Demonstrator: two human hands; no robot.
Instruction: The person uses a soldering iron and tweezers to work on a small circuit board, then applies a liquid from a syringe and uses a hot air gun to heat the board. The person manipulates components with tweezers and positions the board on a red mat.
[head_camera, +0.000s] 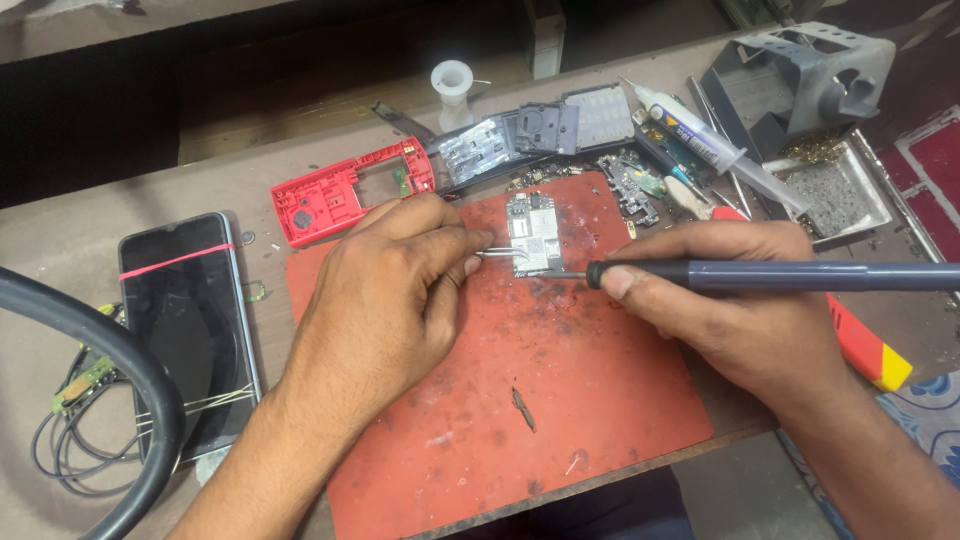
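Head view: circuit board (532, 234) lies on red mat (520, 400), upper middle. Left hand (385, 290) pinches tweezers (497, 253) against board's left edge. Right hand (745, 300) grips soldering iron (770, 276), tip at board's lower edge. Best kept: tweezers steady, iron tip light, brief contact, wrists resting on mat.

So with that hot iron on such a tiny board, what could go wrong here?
The soldering iron tip meets the small circuit board right beside the tweezers in the left hand; a slip might burn fingers or lift nearby parts. The board seems held only by the tweezers, so it may shift. Loose debris on the red mat could stick to fresh solder.
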